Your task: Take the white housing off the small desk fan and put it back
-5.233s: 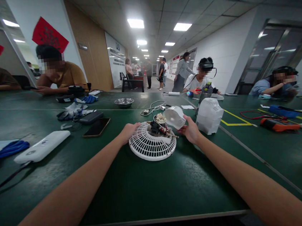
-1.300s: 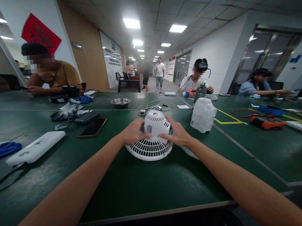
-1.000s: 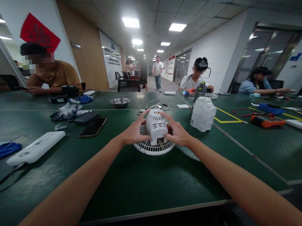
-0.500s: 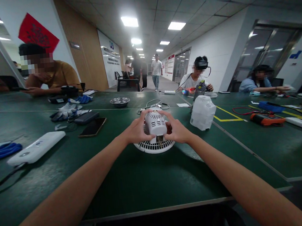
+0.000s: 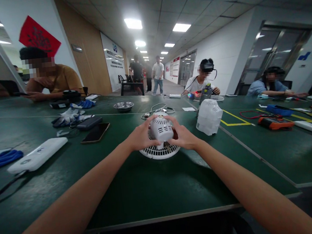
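Between both hands is a white slotted fan motor cover (image 5: 163,129), sitting over the back of a round white fan grille (image 5: 160,153) that lies flat on the green table. My left hand (image 5: 141,135) grips the cover's left side, thumb low and fingers over the top. On the opposite side my right hand (image 5: 182,134) holds it the same way. Part of the motor inside is hidden by the cover and my fingers. A white cable (image 5: 157,106) lies just behind the grille.
To the right stands a translucent white plastic housing (image 5: 209,117) near a dark bottle (image 5: 206,93). A phone (image 5: 95,133), a white power strip (image 5: 38,154) and gloves (image 5: 68,117) lie left. A metal bowl (image 5: 123,106) sits farther back; a multimeter (image 5: 275,123) lies right. Several people are around.
The motor cover has tilted and turned slightly in my hands, its lower end shifting a little to the right. In the background, the walking people have changed position.
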Tool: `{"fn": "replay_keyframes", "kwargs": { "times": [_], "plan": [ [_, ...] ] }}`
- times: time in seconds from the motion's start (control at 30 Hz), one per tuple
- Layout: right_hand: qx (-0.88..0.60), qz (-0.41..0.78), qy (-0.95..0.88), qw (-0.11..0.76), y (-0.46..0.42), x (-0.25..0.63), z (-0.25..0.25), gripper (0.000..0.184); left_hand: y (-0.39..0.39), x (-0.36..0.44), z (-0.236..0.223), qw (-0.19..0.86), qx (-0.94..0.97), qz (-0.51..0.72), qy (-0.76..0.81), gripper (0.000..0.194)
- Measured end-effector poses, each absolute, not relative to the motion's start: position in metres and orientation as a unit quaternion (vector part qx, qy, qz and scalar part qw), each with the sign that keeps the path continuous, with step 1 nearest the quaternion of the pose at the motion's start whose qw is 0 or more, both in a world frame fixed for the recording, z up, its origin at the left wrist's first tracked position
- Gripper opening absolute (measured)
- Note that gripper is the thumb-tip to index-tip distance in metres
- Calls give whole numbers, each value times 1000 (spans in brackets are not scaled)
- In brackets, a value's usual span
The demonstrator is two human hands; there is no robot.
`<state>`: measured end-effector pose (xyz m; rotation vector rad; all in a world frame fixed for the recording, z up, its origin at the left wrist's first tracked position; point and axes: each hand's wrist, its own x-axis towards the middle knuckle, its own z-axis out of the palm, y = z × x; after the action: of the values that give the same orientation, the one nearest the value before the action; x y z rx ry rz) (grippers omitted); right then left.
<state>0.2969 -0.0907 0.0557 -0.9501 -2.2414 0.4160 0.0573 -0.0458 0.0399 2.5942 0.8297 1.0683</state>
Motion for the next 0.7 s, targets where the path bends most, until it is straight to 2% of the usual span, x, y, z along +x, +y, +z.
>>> {"fn": "replay_keyframes", "kwargs": {
  "times": [0.13, 0.23, 0.47, 0.6, 0.7],
  "plan": [
    [-409, 62, -823, 389, -88, 292, 52, 84, -49, 68, 33, 64, 851, 377, 361, 114],
    [-432, 48, -800, 413, -82, 292, 48, 85, -48, 72, 28, 68, 831, 401, 380, 111],
    [-458, 99, -786, 403, -74, 303, 45, 88, -36, 65, 21, 67, 815, 407, 408, 63],
    [-485, 125, -774, 387, -72, 307, 44, 94, -22, 56, 14, 91, 783, 374, 488, 56],
    [-498, 136, -770, 374, -72, 307, 44, 97, -15, 49, 9, 170, 733, 340, 565, 59]
  ]
}}
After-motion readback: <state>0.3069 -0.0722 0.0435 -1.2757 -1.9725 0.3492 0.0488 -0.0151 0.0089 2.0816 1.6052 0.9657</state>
